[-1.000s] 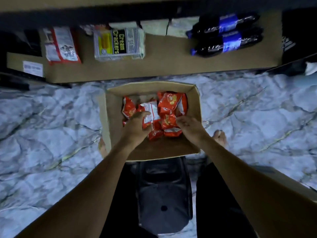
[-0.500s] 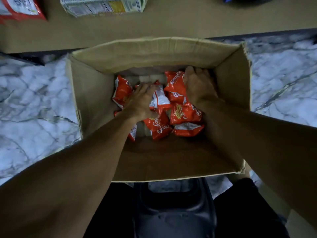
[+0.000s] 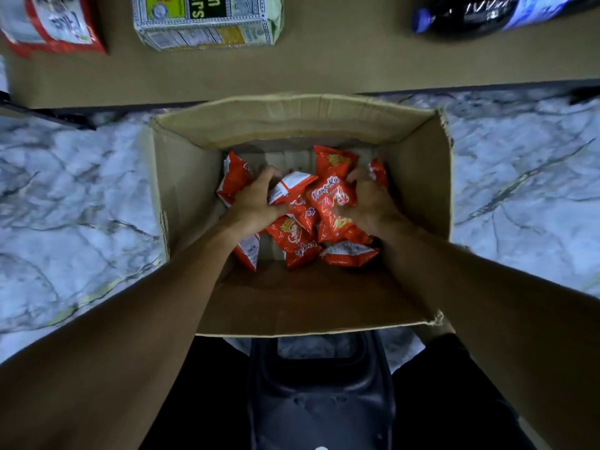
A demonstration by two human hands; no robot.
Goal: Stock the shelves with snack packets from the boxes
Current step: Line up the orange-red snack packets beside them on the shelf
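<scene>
Left grip [image 3: 256, 201], right grip [image 3: 370, 203] both curled round snack packets [image 3: 334, 209] in mid-frame box [image 3: 292, 112]; none on top-frame shelf [image 3: 324, 69], stocking looks barely begun

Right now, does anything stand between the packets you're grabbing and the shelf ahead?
Only the far wall of the box, which the snack packets must be lifted over. The left hand and right hand grip them. The shelf is bare between the cracker pack and the bottle.

Right hand [image 3: 370, 203] fingers partly under snack packets [image 3: 328, 196]; cracker box [image 3: 207, 24] (top edge) cut off.
</scene>
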